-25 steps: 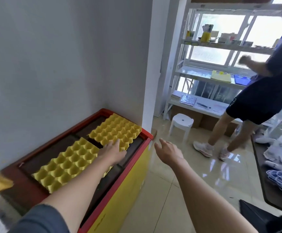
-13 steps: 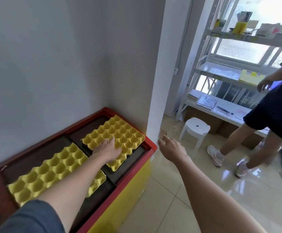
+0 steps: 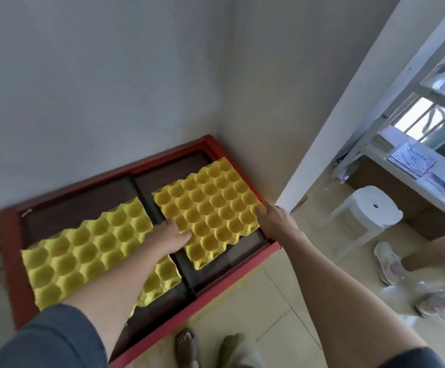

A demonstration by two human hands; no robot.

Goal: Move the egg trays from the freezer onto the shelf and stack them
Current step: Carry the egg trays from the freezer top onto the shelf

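The far yellow moulded-pulp egg tray (image 3: pixel 207 208) lies cups-up on the dark lid of the red-rimmed chest freezer (image 3: pixel 242 266), its long axis running from the freezer's front rim toward the wall corner. Half a second ago our right hand (image 3: pixel 274 219) hung clear; it now touches the tray's right edge, fingers extended, while our left hand (image 3: pixel 170 236) rests flat at the left edge. We judge a two-handed lift imminent. The near yellow tray (image 3: pixel 88 251) lies beside it, under our forearm.
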